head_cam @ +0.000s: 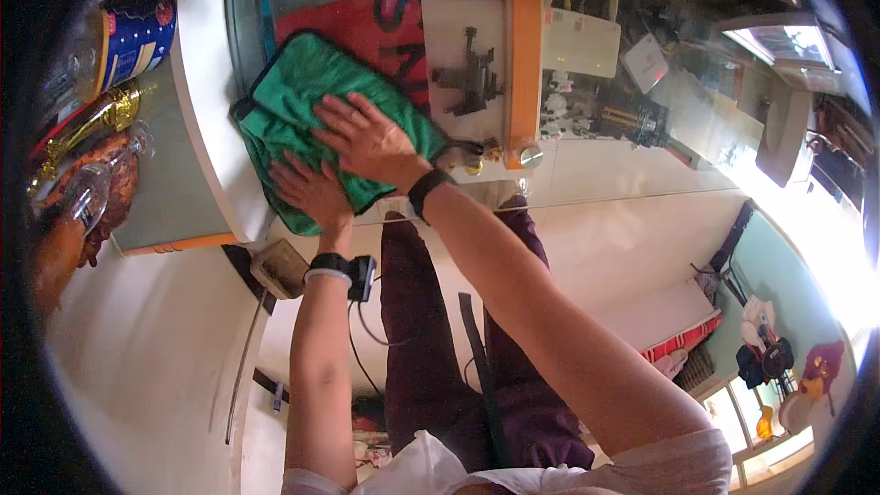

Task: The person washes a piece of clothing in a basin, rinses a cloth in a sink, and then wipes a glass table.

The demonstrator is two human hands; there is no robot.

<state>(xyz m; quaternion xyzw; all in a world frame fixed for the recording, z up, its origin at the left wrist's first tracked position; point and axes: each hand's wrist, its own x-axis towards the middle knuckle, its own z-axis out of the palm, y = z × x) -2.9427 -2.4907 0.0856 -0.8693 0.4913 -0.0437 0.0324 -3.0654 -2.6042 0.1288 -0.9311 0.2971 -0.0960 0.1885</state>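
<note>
A green cloth with dark edging (295, 75) lies spread on a glass-topped surface, wrinkled at its left side. My left hand (313, 192) rests palm down on its lower part, fingers apart. Above and to the right, my right hand (371, 137) presses flat on the cloth's middle, also with spread fingers. Neither hand grips anything. Under the cloth's upper edge shows a red sheet with large dark letters (357, 14). A dark cutout-like shape (474, 75) is seen to the right of the cloth.
A white panel (206, 96) borders the surface at left, with a blue-labelled container (141, 41) beyond it. An orange wooden strip (522, 62) runs along the right. Past it are a white box-like device (583, 41) and small figures (560, 103). A round metal knob (531, 156) sits at the strip's end.
</note>
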